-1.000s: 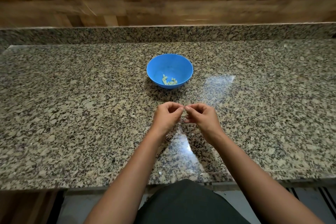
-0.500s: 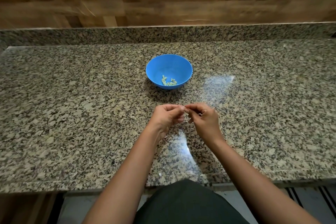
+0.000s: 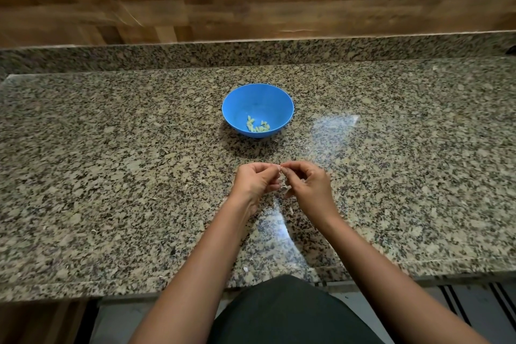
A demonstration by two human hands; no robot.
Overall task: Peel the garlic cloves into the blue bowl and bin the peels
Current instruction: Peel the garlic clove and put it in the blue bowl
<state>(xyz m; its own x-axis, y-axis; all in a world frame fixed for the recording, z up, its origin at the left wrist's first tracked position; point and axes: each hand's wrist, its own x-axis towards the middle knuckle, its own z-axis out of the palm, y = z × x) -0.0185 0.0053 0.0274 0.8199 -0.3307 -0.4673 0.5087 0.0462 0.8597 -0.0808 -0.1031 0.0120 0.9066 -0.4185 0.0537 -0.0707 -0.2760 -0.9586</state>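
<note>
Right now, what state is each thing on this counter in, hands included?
blue bowl: upright on the countertop, holding a few peeled cloves.
garlic clove: pinched between both hands, pale skin partly hanging off.
left hand: fingers curled, pinching the clove.
right hand: fingers curled, pinching the clove.
peel scrap: lying loose near the front edge.

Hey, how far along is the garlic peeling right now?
Done: a small pile of peeled cloves lies in the blue bowl. In hand: left hand and right hand pinch a garlic clove between them, pale skin hanging off. Left: drop it in, then bin the peel scraps on the countertop; no bin shows.
</note>
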